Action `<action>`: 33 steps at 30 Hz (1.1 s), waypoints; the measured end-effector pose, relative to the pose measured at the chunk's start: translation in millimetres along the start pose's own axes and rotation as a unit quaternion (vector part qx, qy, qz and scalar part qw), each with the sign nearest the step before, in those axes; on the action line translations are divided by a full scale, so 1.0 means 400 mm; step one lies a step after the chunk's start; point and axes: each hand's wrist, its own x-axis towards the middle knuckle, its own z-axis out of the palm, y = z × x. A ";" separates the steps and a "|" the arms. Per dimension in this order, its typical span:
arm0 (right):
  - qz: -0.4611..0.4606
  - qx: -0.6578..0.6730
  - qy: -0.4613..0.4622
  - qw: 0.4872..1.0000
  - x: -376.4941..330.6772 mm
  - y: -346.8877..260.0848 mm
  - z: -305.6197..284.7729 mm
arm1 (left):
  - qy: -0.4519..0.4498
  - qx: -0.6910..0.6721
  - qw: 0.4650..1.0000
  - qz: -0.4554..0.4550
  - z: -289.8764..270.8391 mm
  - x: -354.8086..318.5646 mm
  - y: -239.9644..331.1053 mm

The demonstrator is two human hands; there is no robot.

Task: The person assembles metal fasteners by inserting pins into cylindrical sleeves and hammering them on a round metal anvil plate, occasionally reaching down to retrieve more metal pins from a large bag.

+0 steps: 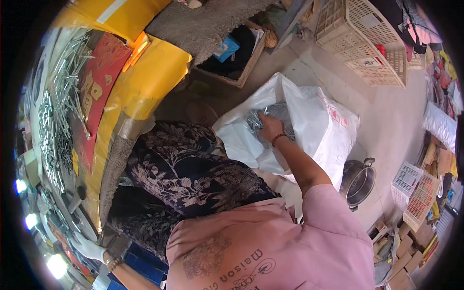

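Observation:
My right hand (271, 129), bare with a beaded bracelet at the wrist, reaches down into a white woven sack (314, 116). Its fingers close round some thin silver metal rods (253, 122) from the heap inside; the fingertips are partly hidden. At the lower left, my left hand (88, 247) wears a pale glove and lies near the worktable's edge, its fingers stretched out and seemingly holding nothing. Many shiny metal rods (60, 113) lie in a loose pile on the worktable, beside a red printed sheet (99, 79).
Yellow sheeting (159, 65) and grey cloth cover the table's near side. A wooden box (249, 67) with dark contents sits beyond the sack. Right of it stand a metal pot (358, 182) and plastic crates (360, 41). Cardboard pieces (403, 256) are stacked at lower right.

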 end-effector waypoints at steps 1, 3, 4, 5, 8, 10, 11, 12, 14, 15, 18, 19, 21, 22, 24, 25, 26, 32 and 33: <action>-0.019 0.017 0.022 0.999 0.013 -0.020 -0.017 | -0.002 -0.001 1.000 -0.009 0.002 -0.008 0.016; -0.010 -0.017 -0.005 1.000 0.034 -0.066 -0.028 | -0.003 -0.005 1.000 -0.021 -0.002 -0.031 0.050; -0.004 -0.048 -0.033 0.998 0.050 -0.081 -0.036 | 0.010 -0.033 0.999 -0.022 -0.004 -0.043 0.071; -0.015 -0.070 -0.050 0.996 0.050 -0.071 -0.024 | 0.023 -0.062 0.998 -0.024 -0.004 -0.054 0.090; -0.030 -0.021 0.019 0.999 0.005 -0.057 -0.028 | 0.028 -0.004 1.000 -0.006 -0.004 -0.069 0.108; -0.034 -0.027 0.017 0.999 -0.020 -0.042 -0.055 | 0.023 -0.001 1.000 -0.015 -0.012 -0.085 0.151; -0.036 -0.032 0.014 0.999 -0.033 -0.036 -0.071 | 0.026 -0.031 0.999 -0.023 -0.017 -0.097 0.174; -0.037 -0.034 0.016 0.999 -0.047 -0.031 -0.086 | 0.031 -0.060 0.997 -0.031 -0.020 -0.103 0.185; -0.059 -0.042 0.012 0.997 -0.079 -0.026 -0.115 | 0.041 -0.056 0.997 -0.015 -0.014 -0.103 0.182; -0.060 -0.045 0.014 0.997 -0.091 -0.033 -0.128 | 0.052 -0.048 0.998 0.003 -0.013 -0.104 0.180; -0.106 -0.040 0.049 0.992 -0.107 -0.058 -0.174 | 0.045 -0.083 0.995 -0.007 -0.013 -0.106 0.183; -0.135 -0.029 0.066 0.988 -0.106 -0.070 -0.186 | 0.047 -0.086 0.995 -0.011 -0.007 -0.112 0.185; -0.168 -0.019 0.085 0.982 -0.103 -0.103 -0.217 | 0.051 -0.064 0.997 -0.006 0.000 -0.124 0.200; -0.185 -0.039 0.076 0.979 -0.101 -0.123 -0.235 | 0.054 -0.052 0.997 -0.004 -0.001 -0.129 0.211; -0.207 -0.063 0.070 0.974 -0.093 -0.148 -0.253 | 0.059 -0.087 0.994 -0.008 -0.007 -0.146 0.232; -0.219 -0.057 0.074 0.971 -0.093 -0.157 -0.258 | 0.055 -0.103 0.993 -0.014 -0.007 -0.150 0.240; -0.230 -0.052 0.077 0.969 -0.090 -0.166 -0.264 | 0.052 -0.119 0.991 -0.021 -0.006 -0.151 0.248; -0.249 -0.050 0.073 0.964 -0.087 -0.209 -0.340 | 0.071 -0.098 0.993 0.000 0.007 -0.158 0.241; -0.249 -0.051 0.073 0.964 -0.087 -0.213 -0.359 | 0.051 -0.125 0.991 -0.019 -0.001 -0.164 0.260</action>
